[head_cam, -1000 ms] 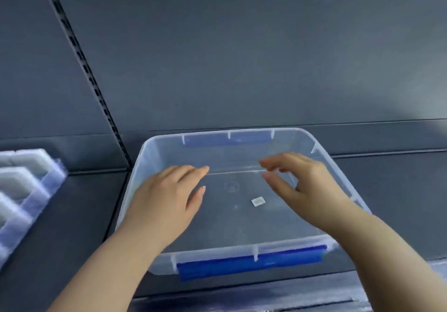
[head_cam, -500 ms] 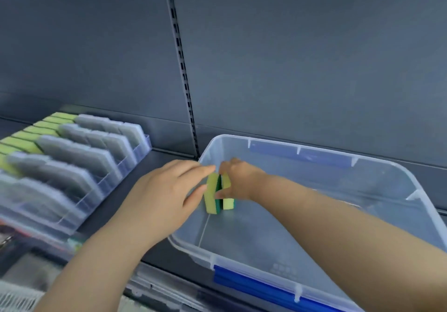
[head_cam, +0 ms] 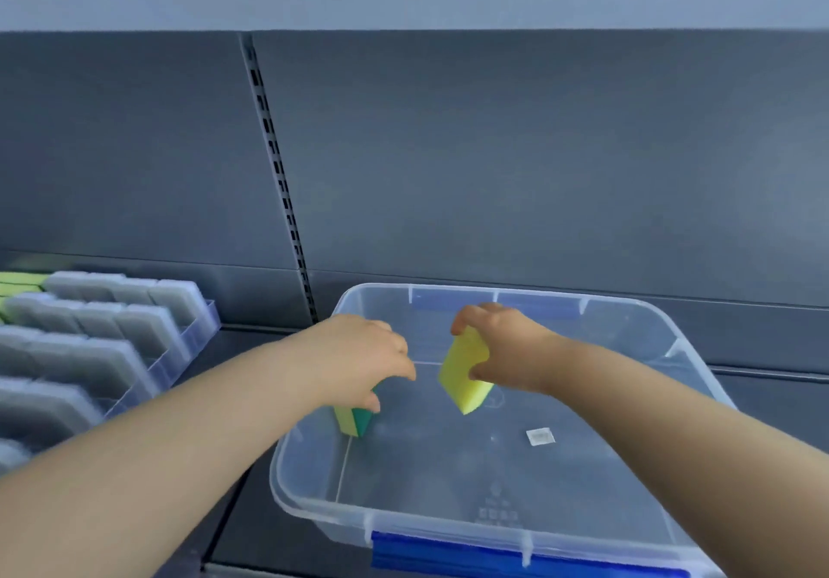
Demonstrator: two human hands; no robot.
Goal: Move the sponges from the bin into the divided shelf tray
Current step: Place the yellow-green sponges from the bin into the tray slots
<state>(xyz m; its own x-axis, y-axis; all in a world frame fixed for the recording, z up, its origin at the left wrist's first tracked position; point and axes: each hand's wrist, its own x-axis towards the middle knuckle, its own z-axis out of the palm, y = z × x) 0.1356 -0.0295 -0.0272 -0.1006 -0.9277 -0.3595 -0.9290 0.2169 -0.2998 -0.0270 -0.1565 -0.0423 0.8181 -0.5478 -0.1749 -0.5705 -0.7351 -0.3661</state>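
head: sponge (head_cam: 356,421) under left hand (head_cam: 359,357), perhaps sticker (head_cam: 540,437) nearby

Arms outstretched — left hand (head_cam: 359,362) grips green-backed sponge (head_cam: 356,421), apparently from above; right hand (head_cam: 507,348) pinches yellow sponge (head_cam: 462,373).

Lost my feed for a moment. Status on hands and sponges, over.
Left hand grips lower sponge near bin floor. Right hand holds raised sponge over it. Tray off left, path looks clear.

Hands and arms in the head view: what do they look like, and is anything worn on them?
Both are bare: the left hand and right hand show no gloves, rings or watch, and no sleeves are in view.
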